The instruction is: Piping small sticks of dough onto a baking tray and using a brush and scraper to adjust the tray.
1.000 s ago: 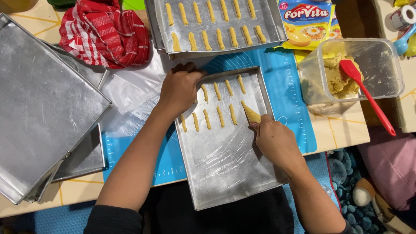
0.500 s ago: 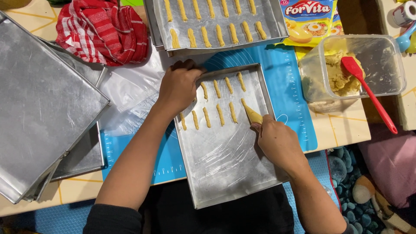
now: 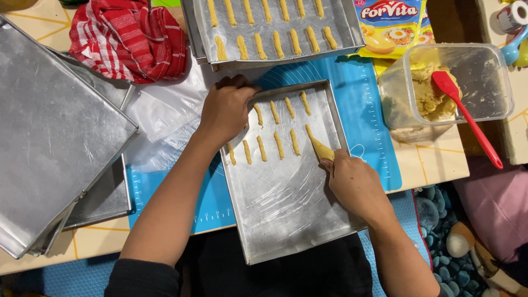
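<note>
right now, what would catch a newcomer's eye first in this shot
The rectangular metal baking tray in the middle, with short pale dough sticks in two rows at its far end. The left hand steadies its far corner while the right hand lays dough from a yellow piping bag tip. Far left lies a red checked cloth.

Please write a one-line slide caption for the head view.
Left hand steadies a metal baking tray while the right hand lays a dough strip.

Bright, sharp, soft glare on trays (image 3: pixel 60 137), perhaps overhead.
</note>
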